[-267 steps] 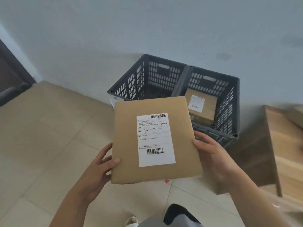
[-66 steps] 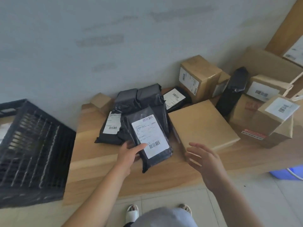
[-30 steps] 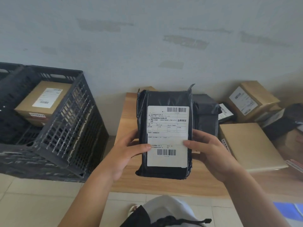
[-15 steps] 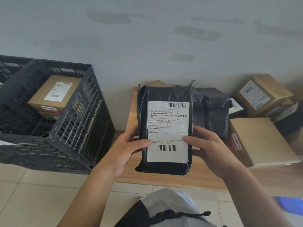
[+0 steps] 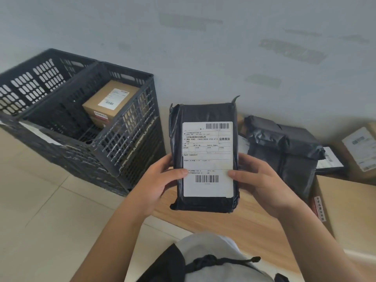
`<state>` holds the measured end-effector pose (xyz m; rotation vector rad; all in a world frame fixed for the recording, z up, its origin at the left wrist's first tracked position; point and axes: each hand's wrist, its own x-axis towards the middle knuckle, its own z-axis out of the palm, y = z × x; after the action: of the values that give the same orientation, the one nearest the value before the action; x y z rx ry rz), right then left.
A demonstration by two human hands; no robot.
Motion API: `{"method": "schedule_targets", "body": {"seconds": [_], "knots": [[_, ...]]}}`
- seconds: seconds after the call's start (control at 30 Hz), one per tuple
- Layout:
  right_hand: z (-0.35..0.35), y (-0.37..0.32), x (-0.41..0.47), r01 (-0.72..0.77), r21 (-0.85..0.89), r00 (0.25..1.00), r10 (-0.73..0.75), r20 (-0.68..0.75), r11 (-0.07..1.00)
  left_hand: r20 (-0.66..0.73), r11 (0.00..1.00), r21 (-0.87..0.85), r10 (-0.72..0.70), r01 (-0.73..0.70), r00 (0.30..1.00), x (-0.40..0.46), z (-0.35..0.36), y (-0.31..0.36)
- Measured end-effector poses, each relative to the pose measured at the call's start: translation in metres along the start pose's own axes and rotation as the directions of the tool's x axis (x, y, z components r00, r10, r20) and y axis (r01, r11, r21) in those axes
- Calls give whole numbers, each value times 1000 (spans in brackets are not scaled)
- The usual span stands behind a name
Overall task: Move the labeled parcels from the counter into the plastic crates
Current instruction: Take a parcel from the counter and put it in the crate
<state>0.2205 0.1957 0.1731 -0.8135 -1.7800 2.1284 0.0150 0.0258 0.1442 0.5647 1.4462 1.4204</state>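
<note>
Since half a second back, my view has swung left, so the near crate (image 5: 122, 127) now sits closer to the black parcel (image 5: 204, 157) I hold up. Left of that parcel, this crate holds a labeled brown box (image 5: 110, 102); a second crate (image 5: 40, 78) stands beyond it. Right of the parcel, more black bags (image 5: 284, 147) and cardboard boxes (image 5: 350, 206) crowd the wooden counter (image 5: 213, 222), against a pale grey wall. Below lies beige tile floor. My left hand (image 5: 158, 184) grips the parcel's left edge, my right hand (image 5: 262, 180) its right edge, thumbs pressed on the white label (image 5: 207, 159), parcel upright above the counter's front edge.
</note>
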Motion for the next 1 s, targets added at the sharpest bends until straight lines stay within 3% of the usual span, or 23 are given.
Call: {"method": "schedule_targets", "body": {"seconds": [0.3,0.47,0.63,0.83,1.0], "knots": [[-41,-3,8,-65,-48,963,76,258,997,-291,999,-35,-26,17,956,-35,57,-20],[-37,14,15,-91,-99,901,125,416,991,-519,995,-102,-65,14,852,-81,82,-38],[-10,44,17,-142,-71,782,156,604,987,-688,995,-101,-63,-9,723,-133,99,-52],[31,55,4,-138,-92,664,161,730,986,-777,990,-138,-94,-22,623,-191,109,-64],[66,55,-2,-164,-133,661,209,721,977,-786,987,-149,-83,-58,613,-217,82,-73]]}}
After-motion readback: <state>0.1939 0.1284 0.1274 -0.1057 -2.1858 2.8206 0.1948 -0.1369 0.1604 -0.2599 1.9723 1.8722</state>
